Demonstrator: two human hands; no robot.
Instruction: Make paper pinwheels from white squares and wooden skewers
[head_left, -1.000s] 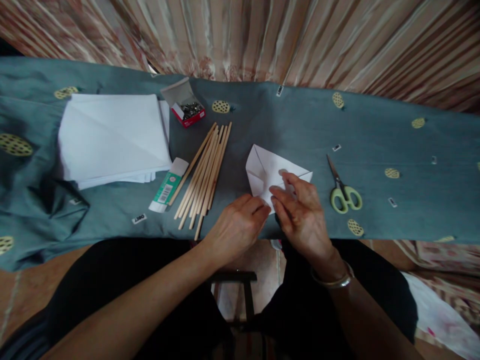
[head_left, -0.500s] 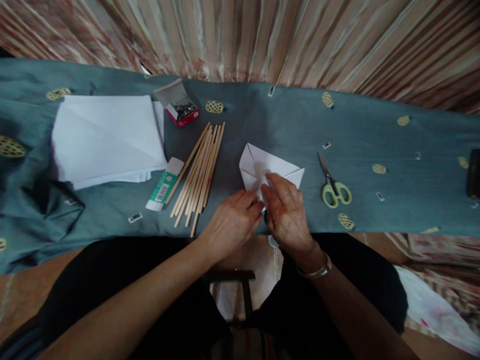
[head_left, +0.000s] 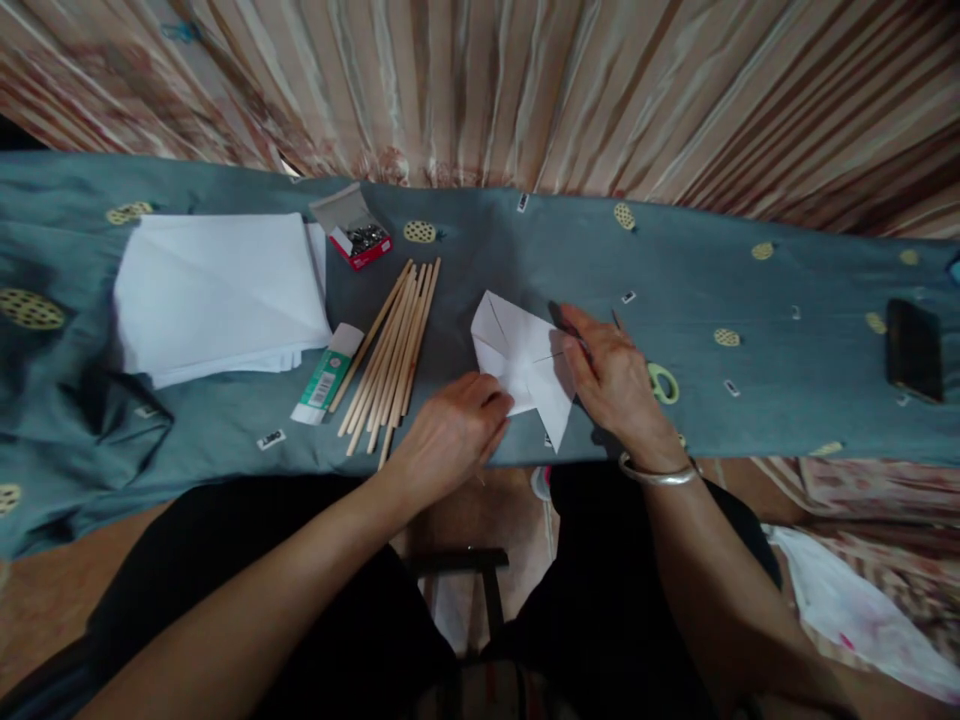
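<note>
A folded white paper piece (head_left: 517, 355) lies on the grey-blue cloth (head_left: 787, 340) in front of me. My left hand (head_left: 450, 435) pinches its near left corner. My right hand (head_left: 615, 375) holds the paper's right side, fingers on a raised flap. Green-handled scissors (head_left: 661, 382) lie just right of my right hand, mostly hidden behind it. A bundle of wooden sticks (head_left: 390, 355) lies left of the paper.
A stack of white sheets (head_left: 217, 290) sits at the left, with a green glue stick (head_left: 324, 375) beside it. An open red box of pins (head_left: 358, 235) stands behind the sticks. A dark phone (head_left: 913, 350) lies at the far right. A striped curtain (head_left: 525, 90) hangs behind.
My right hand moved from the paper's near corner to its right side and lifted a flap. The left hand stayed at the near corner. The view shifted, bringing the phone into sight.
</note>
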